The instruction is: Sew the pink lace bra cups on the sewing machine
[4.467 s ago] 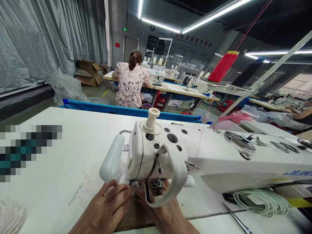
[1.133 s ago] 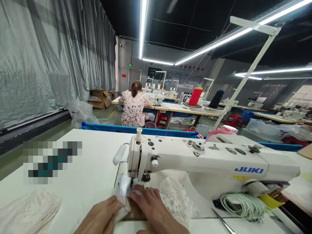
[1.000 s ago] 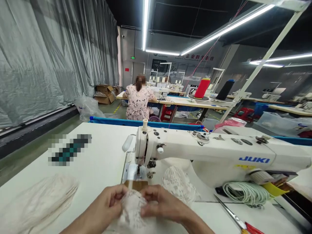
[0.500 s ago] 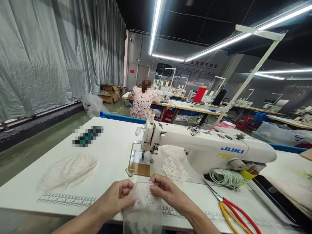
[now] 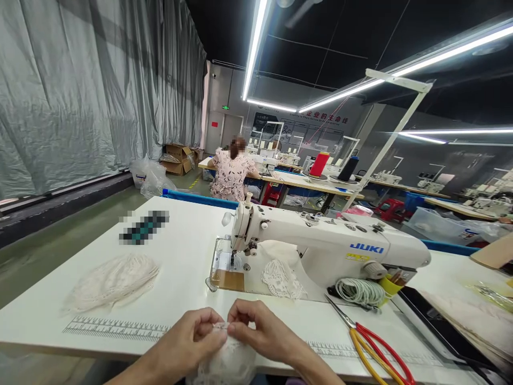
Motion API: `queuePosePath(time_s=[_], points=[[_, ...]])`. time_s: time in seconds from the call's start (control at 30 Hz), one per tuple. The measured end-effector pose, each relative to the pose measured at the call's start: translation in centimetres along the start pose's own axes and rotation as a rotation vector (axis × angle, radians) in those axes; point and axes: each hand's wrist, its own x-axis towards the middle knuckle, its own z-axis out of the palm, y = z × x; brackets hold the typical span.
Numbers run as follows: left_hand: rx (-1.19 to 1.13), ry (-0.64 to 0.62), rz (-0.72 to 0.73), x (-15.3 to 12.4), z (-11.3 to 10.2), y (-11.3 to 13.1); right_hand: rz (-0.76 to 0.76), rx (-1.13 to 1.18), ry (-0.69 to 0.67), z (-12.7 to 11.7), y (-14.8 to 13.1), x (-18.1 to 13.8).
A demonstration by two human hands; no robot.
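At table edge (image 5: 120, 350), both hands (image 5: 224, 336) pinch lace piece (image 5: 226, 363)

Openwork lace piece (image 5: 230, 359), seemingly soft cloth; smooth matt white table (image 5: 184, 267).
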Motion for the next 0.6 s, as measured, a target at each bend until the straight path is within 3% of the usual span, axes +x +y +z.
queuePosePath(time_s=[0.1, 0.3, 0.37, 0.47, 0.53, 0.6], points=[[0.134, 0.002, 0.043, 0.6, -0.6, 0.0, -0.009, -0.074, -0.021, -0.5, 0.1, 0.2], [0.089, -0.024, -0.035, 1.5, -2.5, -0.5, 0.22, 0.062, -0.12, -2.6, 2.7, -0.3], [0.008, -0.052, -0.063, 2.7, -2.4, -1.0, 0.162, -0.073, -0.051, -4.2, 2.9, 0.1], [0.041, -0.007, -0.043, 5.3, -2.1, -1.4, 0.065, -0.495, 0.127, -6.8, 3.1, 1.7], [0.304, 0.114, 0.098, 7.0, -2.2, -1.6, 0.054, -0.667, 0.265, -7.7, 3.5, 2.7], [0.643, 0.245, 0.345, 8.2, -2.5, -1.7, 0.042, -0.746, 0.357, -7.5, 4.3, 3.4]])
